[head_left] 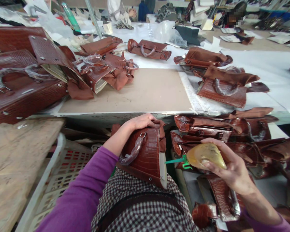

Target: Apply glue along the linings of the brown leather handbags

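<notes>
A brown crocodile-patterned handbag (148,151) rests on my lap, tilted, its pale side edge facing right. My left hand (145,122) grips the bag along its top, fingers curled over the soft brown lining. Plastic film wraps the bag's handle (134,151). In my right hand (232,167) is a squeeze bottle (205,156) of yellowish glue-like liquid, lying sideways with a green cap. Its thin green nozzle (174,160) points left, and the tip is at or very near the bag's pale edge; contact cannot be made out.
Several similar brown bags (222,90) lie on the white-covered table, with more stacked to my right. A beige board (145,90) lies mid-table. On my left are a white plastic basket (59,170) and a wooden surface (21,161). Another person (238,14) is at the far right.
</notes>
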Motion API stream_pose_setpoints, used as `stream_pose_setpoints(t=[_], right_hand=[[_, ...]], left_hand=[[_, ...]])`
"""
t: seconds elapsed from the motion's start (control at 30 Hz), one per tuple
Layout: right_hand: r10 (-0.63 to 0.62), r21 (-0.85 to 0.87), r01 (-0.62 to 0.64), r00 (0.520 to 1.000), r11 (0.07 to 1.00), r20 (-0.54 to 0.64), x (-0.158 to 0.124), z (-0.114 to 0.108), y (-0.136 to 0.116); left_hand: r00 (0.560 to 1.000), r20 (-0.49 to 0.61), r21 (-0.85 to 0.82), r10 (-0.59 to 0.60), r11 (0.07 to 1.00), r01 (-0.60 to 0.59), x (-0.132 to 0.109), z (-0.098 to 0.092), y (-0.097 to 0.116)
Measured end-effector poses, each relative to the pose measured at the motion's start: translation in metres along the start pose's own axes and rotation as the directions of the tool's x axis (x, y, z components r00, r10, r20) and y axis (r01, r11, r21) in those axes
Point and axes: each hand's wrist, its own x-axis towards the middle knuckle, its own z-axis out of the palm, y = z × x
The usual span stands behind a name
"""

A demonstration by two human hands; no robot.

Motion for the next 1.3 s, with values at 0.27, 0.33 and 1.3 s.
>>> stream_pose_setpoints(t=[0.27,0.33,1.3], right_hand=[[-0.083,-0.089,0.084,0.996,0.992,0.012,-0.004,-0.003,0.007],[-0.055,-0.079,0.062,0.995,0.995,0.079,-0.008,-0.006,0.006],[0.292,0.430,-0.115,0.881,0.896,-0.371,-0.051,-0.013,0.054]], left_hand=[[1.000,-0.002,0.026,-0.006,1.000,0.006,0.000,0.001,0.001],[1.000,-0.003,0.023,-0.008,1.000,0.008,0.000,0.002,0.002],[0.794,-0.507,0.502,0.334,0.864,-0.043,-0.144,0.045,0.073]])
